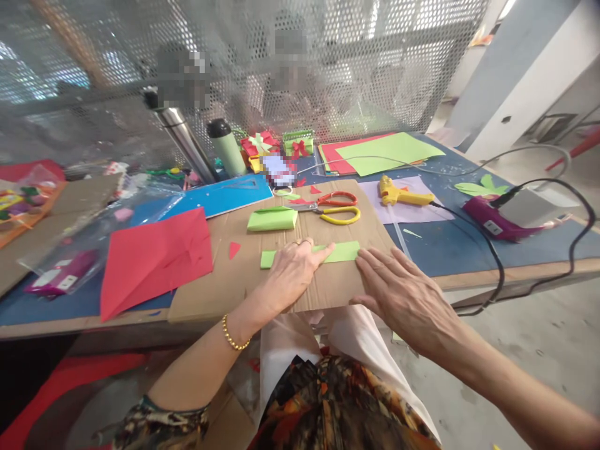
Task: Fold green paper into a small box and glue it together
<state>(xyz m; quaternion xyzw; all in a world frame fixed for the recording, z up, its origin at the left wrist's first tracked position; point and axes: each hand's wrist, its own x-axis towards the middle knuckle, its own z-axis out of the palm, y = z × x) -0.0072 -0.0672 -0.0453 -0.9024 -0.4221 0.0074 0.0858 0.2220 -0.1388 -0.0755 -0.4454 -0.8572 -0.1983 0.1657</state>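
A folded strip of light green paper (pixel 345 251) lies across a sheet of brown cardboard (pixel 225 287) in front of me. My left hand (pixel 293 269) rests on the strip's middle, fingers curled down and one digit stretched right along it, holding it against the cardboard. At the strip's right end, my right hand (pixel 398 284) lies flat, fingers extended and fingertips touching the end. Just beyond is a folded green paper packet (pixel 272 219). Scissors (pixel 335 207) with one red and one yellow handle lie beside it.
A yellow glue gun (pixel 400 192) rests on lilac paper (pixel 426 209), its black cord running right to a magenta power block (pixel 497 222). Red paper (pixel 157 259) lies left. A steel flask (pixel 187 140) and green bottle (pixel 228 150) stand behind, before a perforated metal screen (pixel 347 75).
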